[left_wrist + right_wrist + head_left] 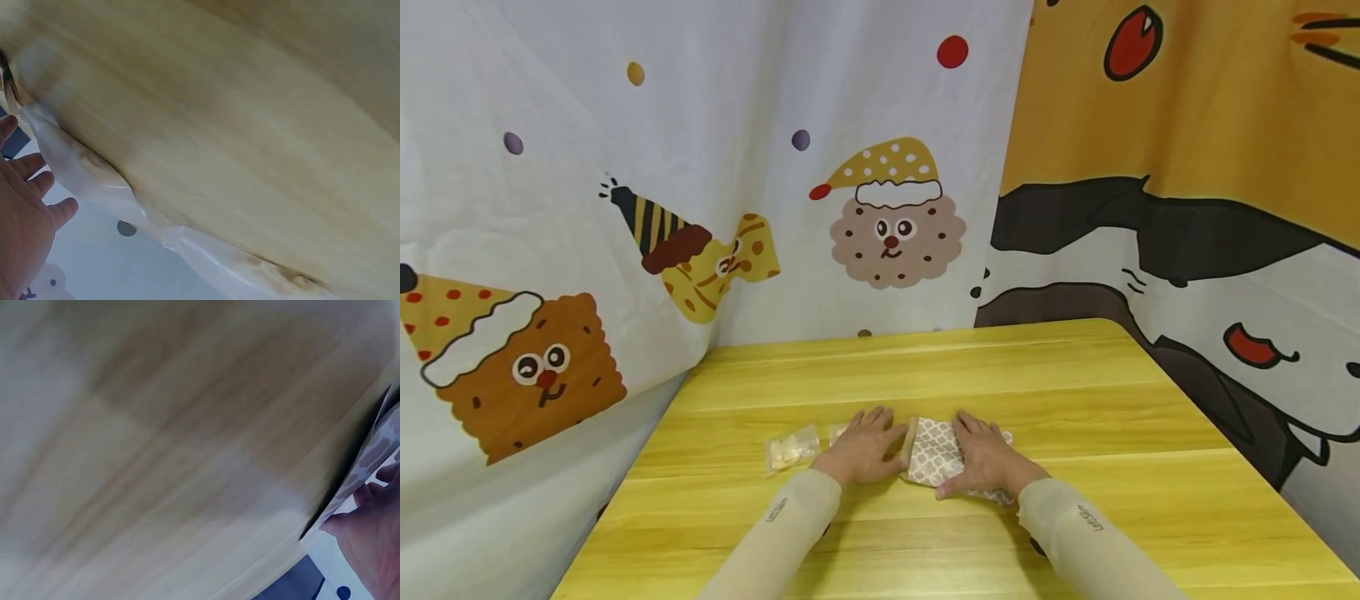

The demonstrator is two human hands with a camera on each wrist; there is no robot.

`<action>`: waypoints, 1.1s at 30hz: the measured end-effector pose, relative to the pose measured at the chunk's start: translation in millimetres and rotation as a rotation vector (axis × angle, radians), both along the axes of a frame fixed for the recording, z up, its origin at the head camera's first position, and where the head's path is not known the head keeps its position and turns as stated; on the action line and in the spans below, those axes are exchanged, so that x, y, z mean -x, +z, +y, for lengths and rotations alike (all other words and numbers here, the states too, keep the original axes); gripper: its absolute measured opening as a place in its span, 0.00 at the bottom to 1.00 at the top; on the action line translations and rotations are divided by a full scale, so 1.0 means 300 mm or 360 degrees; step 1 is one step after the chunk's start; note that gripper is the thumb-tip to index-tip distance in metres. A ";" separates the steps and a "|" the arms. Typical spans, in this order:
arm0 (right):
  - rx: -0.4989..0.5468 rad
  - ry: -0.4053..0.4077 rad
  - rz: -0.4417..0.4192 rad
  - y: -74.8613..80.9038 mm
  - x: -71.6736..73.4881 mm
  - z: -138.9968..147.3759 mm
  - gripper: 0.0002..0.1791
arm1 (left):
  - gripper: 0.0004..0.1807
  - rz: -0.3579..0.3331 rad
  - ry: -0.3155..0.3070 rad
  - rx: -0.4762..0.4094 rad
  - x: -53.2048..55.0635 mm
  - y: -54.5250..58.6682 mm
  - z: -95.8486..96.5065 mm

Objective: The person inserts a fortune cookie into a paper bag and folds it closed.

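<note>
A white paper bag (934,454) with a beige lattice print lies flat on the table, its brown-edged end toward the left. My right hand (988,462) rests on its right part with the fingers spread; the right wrist view shows the bag (369,465) edge-on under that hand. My left hand (867,450) is just left of the bag, fingers extended, thumb right at its left end. Beside that hand are two clear packets with pale pieces inside: one packet (792,448) in plain sight, and a second packet (837,432) mostly hidden behind the hand.
The yellow wood-grain table (925,371) has rounded far corners. A white curtain (730,108) with cartoon biscuits hangs behind it and along the left side. At the right is an orange, black and white cartoon part of the curtain (1075,125).
</note>
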State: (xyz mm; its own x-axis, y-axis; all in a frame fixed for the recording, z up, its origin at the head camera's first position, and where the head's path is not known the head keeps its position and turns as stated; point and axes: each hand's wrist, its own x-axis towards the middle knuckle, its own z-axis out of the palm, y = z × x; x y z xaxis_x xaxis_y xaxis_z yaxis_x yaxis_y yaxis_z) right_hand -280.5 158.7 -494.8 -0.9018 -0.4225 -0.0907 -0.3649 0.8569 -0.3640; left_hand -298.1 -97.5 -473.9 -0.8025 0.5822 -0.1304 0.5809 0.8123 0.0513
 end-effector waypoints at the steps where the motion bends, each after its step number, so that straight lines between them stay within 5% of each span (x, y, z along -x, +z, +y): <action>1: 0.0006 0.0001 -0.0003 -0.001 0.001 0.000 0.74 | 0.38 0.0002 -0.0002 -0.0002 0.001 0.001 0.000; 18: 0.0051 -0.0055 -0.0024 -0.010 0.014 0.000 0.73 | 0.32 -0.0034 0.0029 -0.0025 -0.002 -0.008 0.012; 25: 0.0043 -0.0051 -0.0026 -0.010 0.014 0.002 0.73 | 0.33 -0.0079 0.0038 -0.0233 -0.005 0.009 0.013; 33: 0.0025 -0.0046 -0.0030 -0.005 0.010 -0.002 0.73 | 0.28 0.0011 -0.0028 -0.0541 -0.006 0.016 0.048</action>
